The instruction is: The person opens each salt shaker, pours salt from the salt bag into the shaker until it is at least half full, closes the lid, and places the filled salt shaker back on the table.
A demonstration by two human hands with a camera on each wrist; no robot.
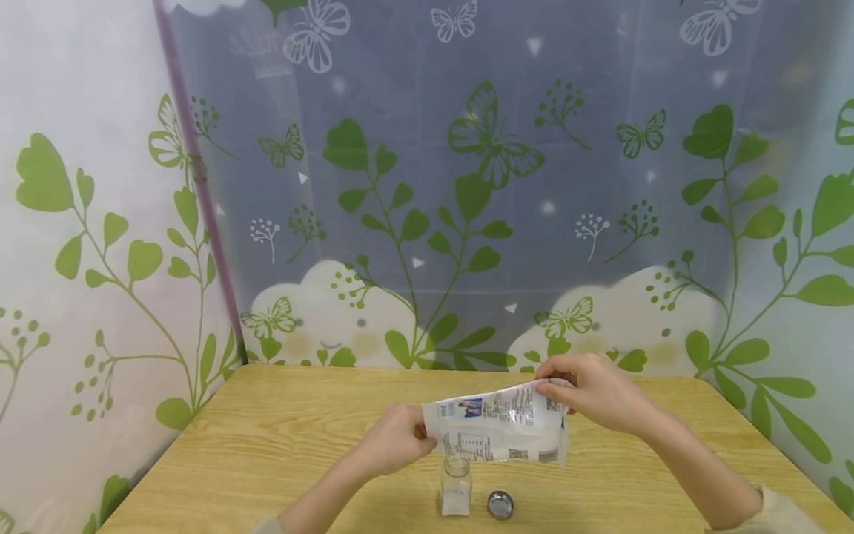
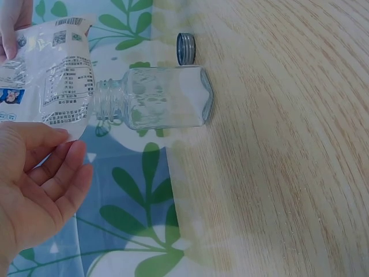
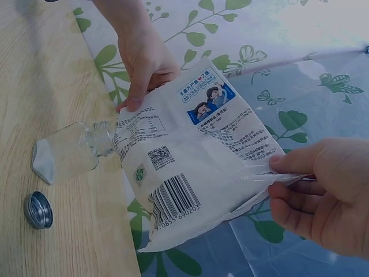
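Both hands hold a white printed plastic packet (image 1: 497,423) sideways over a small clear glass jar (image 1: 457,488). With thumb and fingers, my left hand (image 1: 397,443) pinches the packet's left end, close to the jar's mouth. The right hand (image 1: 594,391) grips the upper right corner, as the right wrist view also shows. The packet's lower edge sits right at the threaded jar neck (image 2: 109,99). White powder (image 3: 44,163) lies at the bottom of the upright jar. Beside it on the table is a silver screw lid (image 1: 500,505), its hollow side showing.
A light wood-grain table (image 1: 300,415) carries the jar and lid. Behind it hangs a curtain (image 1: 427,222) printed with green leaves, butterflies and clouds, and a pale printed sheet (image 1: 100,222) hangs along the left side.
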